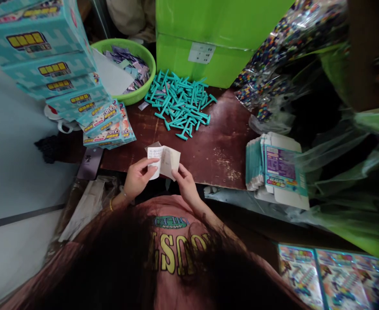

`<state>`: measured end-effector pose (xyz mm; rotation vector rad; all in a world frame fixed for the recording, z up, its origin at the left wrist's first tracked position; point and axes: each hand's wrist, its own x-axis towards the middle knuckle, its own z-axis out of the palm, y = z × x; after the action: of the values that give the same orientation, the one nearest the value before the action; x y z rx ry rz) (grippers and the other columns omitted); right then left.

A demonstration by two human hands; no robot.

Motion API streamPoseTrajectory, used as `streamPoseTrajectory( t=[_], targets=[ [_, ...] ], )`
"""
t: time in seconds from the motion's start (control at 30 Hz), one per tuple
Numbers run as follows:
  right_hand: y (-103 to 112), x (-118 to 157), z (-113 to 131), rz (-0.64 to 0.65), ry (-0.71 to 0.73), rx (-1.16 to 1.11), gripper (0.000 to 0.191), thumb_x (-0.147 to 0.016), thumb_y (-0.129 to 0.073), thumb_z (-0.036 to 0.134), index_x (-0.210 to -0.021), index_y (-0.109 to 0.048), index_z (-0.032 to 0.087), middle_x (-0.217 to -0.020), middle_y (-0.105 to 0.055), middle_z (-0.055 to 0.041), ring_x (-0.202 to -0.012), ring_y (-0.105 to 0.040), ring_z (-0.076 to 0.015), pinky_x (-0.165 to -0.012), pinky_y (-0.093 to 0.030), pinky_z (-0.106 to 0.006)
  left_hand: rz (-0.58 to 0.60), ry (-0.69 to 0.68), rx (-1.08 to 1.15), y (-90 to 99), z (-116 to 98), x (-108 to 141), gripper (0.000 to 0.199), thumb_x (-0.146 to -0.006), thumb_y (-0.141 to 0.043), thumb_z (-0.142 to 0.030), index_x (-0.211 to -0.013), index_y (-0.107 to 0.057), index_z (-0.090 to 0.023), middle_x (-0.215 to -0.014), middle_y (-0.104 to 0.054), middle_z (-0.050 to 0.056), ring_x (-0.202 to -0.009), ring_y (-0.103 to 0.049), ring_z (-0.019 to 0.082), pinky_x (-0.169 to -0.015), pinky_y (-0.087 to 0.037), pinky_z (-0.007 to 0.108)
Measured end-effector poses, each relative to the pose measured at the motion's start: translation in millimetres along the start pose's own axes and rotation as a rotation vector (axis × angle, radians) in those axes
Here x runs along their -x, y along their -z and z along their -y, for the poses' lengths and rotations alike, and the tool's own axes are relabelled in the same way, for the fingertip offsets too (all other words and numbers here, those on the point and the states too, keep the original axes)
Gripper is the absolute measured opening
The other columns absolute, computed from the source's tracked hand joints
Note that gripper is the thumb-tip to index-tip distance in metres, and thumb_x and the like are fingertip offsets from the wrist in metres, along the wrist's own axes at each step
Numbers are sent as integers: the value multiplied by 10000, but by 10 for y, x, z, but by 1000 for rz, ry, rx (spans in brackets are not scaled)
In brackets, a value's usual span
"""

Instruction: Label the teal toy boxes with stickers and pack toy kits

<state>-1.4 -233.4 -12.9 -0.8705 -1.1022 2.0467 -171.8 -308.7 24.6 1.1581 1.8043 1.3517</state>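
Observation:
A small white printed paper, folded like a leaflet, is spread open over the front edge of the dark red table. My left hand pinches its left leaf between thumb and fingers. At the lower right corner of the other leaf, my right hand grips the paper with thumb and fingers. A bit of clear film shows behind the paper's upper left. Beyond it lies a heap of teal T-shaped plastic pieces.
Teal boxes are stacked at the left, near a green basket of small packets and a phone. A green carton stands behind. Flattened boxes lie right, below bags of colourful beads.

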Motion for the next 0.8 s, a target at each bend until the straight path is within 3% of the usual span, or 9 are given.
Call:
streamPoseTrajectory(
  t=[0.13, 0.27, 0.47, 0.6, 0.7, 0.8],
  targets=[
    [-56, 7, -75, -56, 101, 179, 577, -793, -797, 339, -1338, -623, 264, -1391, -630, -17, -1300, -550, -233, -1176, -370, -398, 20, -1, -1, -153, 68, 15, 228, -807, -744, -355, -974, -793, -207, -983, -762, 65, -814, -692, 196, -667, -532, 269],
    [-62, 6, -145, -63, 101, 211, 611, -788, -801, 329, -1364, -606, 277, -1391, -625, -10, -1271, -561, -222, -1164, -378, -379, -35, -43, -64, -214, 100, 1, 172, -852, -684, -335, -786, -763, -197, -786, -715, 32, -664, -619, 156, -597, -469, 256],
    [-11, -3, -145, -62, 0, 163, 458, -855, -697, 518, -1198, -693, 213, -1137, -739, -38, -999, -662, -223, -944, -528, -339, -65, -24, -71, -110, 72, -61, 205, -847, -684, -343, -721, -706, -182, -719, -672, 4, -653, -576, 143, -645, -441, 261],
    [50, -23, -188, -47, -23, 109, 580, -886, -588, 651, -1248, -663, 205, -1229, -711, -63, -1134, -642, -257, -1021, -497, -368, -85, 31, -99, -8, 92, -77, 195, -815, -705, -338, -704, -700, -179, -677, -658, -18, -629, -554, 131, -640, -430, 253],
    [58, -20, -193, 6, 2, 109, 675, -831, -651, 667, -1338, -602, 225, -1345, -652, -66, -1265, -577, -272, -1081, -459, -378, -100, 47, -109, 28, 108, -69, 173, -792, -723, -332, -704, -721, -183, -674, -684, -19, -622, -569, 131, -639, -441, 251],
    [30, 0, -169, 52, -16, 114, 787, -745, -746, 657, -1374, -570, 219, -1312, -668, -83, -1213, -607, -292, -1049, -483, -402, -106, 49, -105, 32, 114, -55, 172, -788, -730, -337, -700, -728, -189, -660, -692, -19, -612, -580, 135, -624, -448, 251]
  ],
)
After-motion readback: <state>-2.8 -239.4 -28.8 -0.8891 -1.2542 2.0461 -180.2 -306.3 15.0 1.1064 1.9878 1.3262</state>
